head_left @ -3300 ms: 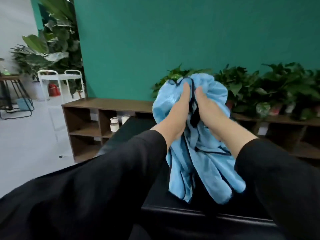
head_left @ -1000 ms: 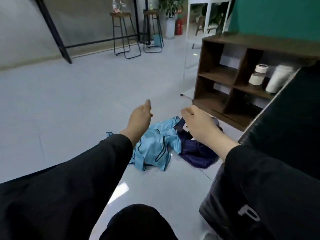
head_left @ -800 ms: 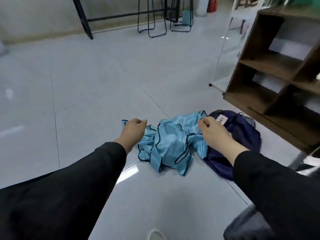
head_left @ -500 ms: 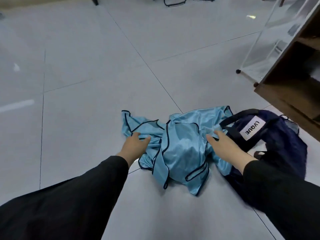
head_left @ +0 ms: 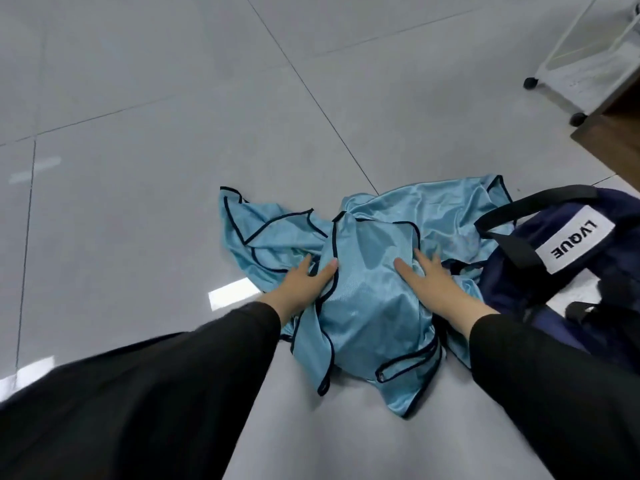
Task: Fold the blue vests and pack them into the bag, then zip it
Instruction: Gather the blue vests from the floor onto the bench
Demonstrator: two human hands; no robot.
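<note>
- Your hands have dropped from mid-air onto the floor pile. Your left hand (head_left: 304, 282) and right hand (head_left: 433, 282) both lie flat, fingers straight, on the crumpled blue vests (head_left: 363, 271), gripping nothing.
- Folding looks barely begun, so sort one vest out first.
- The bag (head_left: 571, 271) touches the pile's right edge.
- Bare floor (head_left: 138, 168) left and far gives spreading room; the shelf corner (head_left: 616, 140) crowds far right.

Both arms in long black sleeves, plain matte fabric, no markings, cuffs ending at the wrists. Left hand (head_left: 304, 284) and right hand (head_left: 436, 285) bare, no gloves.
</note>
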